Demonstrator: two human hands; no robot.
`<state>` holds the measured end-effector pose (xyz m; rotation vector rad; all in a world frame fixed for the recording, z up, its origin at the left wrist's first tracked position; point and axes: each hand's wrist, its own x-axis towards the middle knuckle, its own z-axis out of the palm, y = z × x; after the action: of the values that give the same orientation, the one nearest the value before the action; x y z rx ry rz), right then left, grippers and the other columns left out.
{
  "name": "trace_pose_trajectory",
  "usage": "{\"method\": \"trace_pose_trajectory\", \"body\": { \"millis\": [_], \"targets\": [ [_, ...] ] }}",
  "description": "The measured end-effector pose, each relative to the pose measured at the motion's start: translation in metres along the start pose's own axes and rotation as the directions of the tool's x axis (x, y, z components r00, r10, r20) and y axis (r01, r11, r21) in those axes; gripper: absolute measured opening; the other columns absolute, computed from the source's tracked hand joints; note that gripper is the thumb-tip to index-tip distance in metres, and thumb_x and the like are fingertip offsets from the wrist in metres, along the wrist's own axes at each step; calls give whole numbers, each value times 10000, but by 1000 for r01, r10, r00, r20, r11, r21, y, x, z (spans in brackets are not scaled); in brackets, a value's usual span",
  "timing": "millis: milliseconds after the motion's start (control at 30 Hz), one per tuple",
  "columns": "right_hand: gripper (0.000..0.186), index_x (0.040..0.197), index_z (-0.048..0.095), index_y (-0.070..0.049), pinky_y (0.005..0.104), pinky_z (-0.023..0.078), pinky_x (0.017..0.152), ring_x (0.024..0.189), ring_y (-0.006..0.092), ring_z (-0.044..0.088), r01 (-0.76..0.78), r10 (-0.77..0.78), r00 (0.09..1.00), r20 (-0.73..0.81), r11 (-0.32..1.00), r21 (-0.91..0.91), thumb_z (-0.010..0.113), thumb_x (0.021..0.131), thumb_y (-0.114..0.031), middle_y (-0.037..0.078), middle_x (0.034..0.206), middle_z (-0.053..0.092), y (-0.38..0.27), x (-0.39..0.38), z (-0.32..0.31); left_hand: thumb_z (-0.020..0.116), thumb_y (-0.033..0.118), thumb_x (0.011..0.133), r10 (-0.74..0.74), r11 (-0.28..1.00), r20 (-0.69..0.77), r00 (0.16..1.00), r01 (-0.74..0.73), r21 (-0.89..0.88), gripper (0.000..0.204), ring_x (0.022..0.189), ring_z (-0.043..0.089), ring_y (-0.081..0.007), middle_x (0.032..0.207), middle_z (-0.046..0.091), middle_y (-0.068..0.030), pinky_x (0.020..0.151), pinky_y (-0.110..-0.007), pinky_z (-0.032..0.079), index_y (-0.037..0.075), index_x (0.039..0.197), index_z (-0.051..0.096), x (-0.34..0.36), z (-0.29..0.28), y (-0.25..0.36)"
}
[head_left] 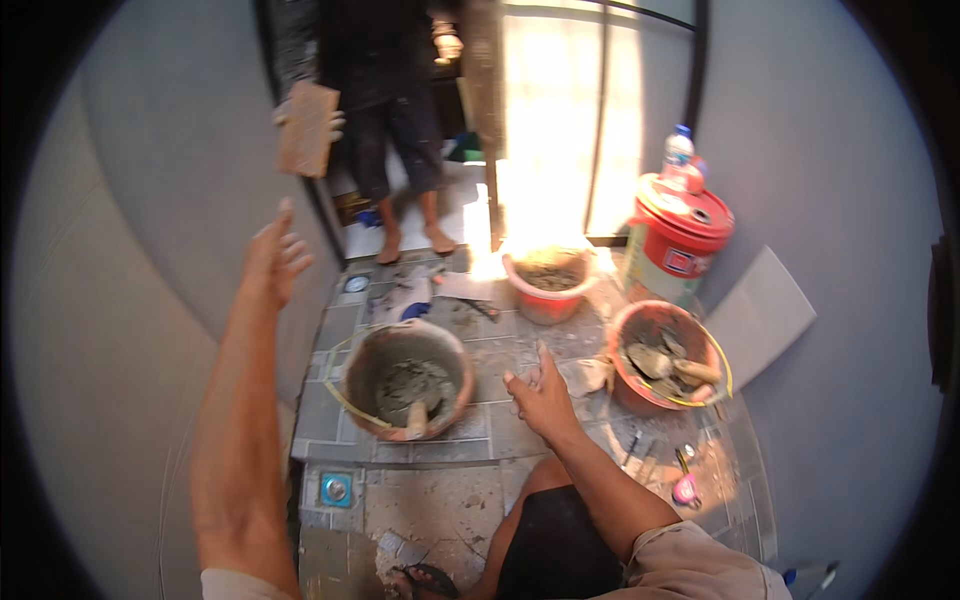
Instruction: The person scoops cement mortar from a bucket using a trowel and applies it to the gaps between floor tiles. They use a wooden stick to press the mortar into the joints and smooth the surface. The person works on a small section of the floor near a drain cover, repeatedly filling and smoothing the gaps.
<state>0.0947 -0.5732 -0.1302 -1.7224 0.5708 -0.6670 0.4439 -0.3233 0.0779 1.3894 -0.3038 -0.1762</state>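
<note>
My left hand (pixel 275 255) reaches up on the left, empty with fingers apart, a little below a brown rectangular tile (pixel 308 130). Another person's hand (pixel 335 122) holds that tile. My right hand (pixel 538 395) is open in midair, fingers extended, between two mortar buckets. A pale-rimmed bucket (pixel 455 365) at centre-left holds grey mortar and a wooden-handled tool (pixel 416 418). An orange bucket (pixel 630 385) at the right contains trowels (pixel 648 360) and mortar. Behind them sits a red tub (pixel 545 305) of mixture.
The co-worker (pixel 375 140) stands barefoot in the doorway ahead. A red-lidded drum (pixel 668 250) carrying bottles (pixel 678 150) stands by a leaning board (pixel 760 320). Grey walls (pixel 840 180) flank both sides. A pink tape measure (pixel 685 488) and drains (pixel 336 489) are on the paved floor.
</note>
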Motion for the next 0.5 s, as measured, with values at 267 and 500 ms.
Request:
{"method": "trace_pose_trajectory", "body": {
  "millis": [267,500],
  "targets": [
    [341,1264,515,77,288,307,421,500,112,439,-260,367,662,-653,930,258,610,966,-57,28,667,511,13,58,-398,747,427,992,90,990,-92,992,-99,-100,732,1230,672,-314,1337,620,-244,1019,-395,592,-19,1499,463,29,15,-1],
    [360,1395,531,-27,237,308,403,479,62,401,-164,296,799,-523,945,284,555,1045,-111,-26,679,463,9,83,-354,634,242,1075,211,976,-90,973,-205,78,276,670,723,-173,891,731,-98,609,-299,620,-19,1163,639,-2,39,19]
  ]
}}
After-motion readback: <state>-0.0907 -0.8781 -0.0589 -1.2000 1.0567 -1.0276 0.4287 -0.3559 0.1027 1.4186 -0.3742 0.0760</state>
